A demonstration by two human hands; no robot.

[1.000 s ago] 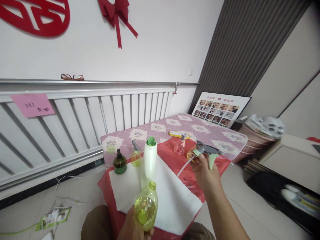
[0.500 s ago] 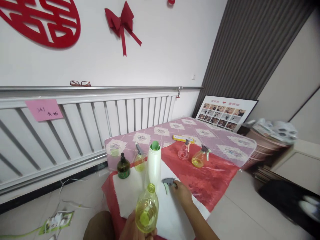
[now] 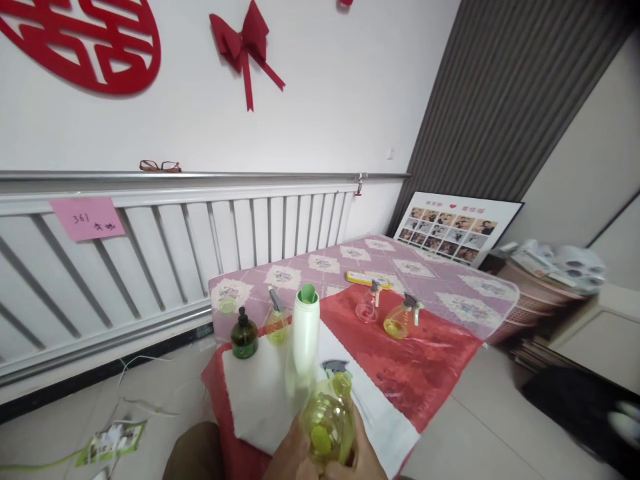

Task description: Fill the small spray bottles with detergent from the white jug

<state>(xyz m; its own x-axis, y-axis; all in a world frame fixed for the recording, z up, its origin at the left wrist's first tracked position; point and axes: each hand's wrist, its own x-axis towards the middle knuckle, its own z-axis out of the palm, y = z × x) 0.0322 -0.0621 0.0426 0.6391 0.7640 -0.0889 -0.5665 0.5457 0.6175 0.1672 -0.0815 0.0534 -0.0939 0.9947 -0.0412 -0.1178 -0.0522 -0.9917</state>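
Observation:
A clear yellow-green spray bottle (image 3: 327, 427) without its spray head is between my two hands, its open neck tilted up and to the right. My left hand (image 3: 290, 453) is closed around its left side, and my right hand (image 3: 367, 450) grips its right side. Just beyond the neck, a grey trigger spray head (image 3: 335, 366) rests on the white cloth (image 3: 260, 400), partly hidden by the bottle. A tall pale-green bottle (image 3: 305, 340) with a green piece in its mouth stands behind. To its left are a dark green pump bottle (image 3: 244, 337) and another yellow spray bottle (image 3: 277, 327).
On the red cloth (image 3: 415, 360) stand a clear pink spray bottle (image 3: 367, 309) and a spray bottle with yellow liquid (image 3: 397, 325). A yellow-and-white box (image 3: 367, 279) lies on the flowered tablecloth (image 3: 325, 263). A white radiator (image 3: 270, 230) runs along the left wall.
My right hand has let go of the spray head, leaving it on the white cloth, and has taken hold of the bottle. The bottle has moved right and tilted that way.

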